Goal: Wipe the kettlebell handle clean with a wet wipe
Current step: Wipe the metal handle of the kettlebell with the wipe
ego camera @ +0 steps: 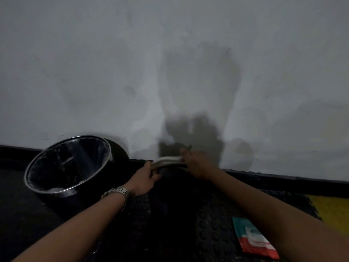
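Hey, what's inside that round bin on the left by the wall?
The bin is lined with a thin clear plastic bag, crumpled against its dark walls, and something pale shows low at the near rim. The interior is too dark to tell whether any rubbish lies at the bottom.

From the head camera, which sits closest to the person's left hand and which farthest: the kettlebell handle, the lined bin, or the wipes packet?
1. Kettlebell handle: in the grip of the left hand, by the wall.
2. Lined bin: on the left side, beside the wall.
3. Wipes packet: on the floor mat, far right, under the right forearm.
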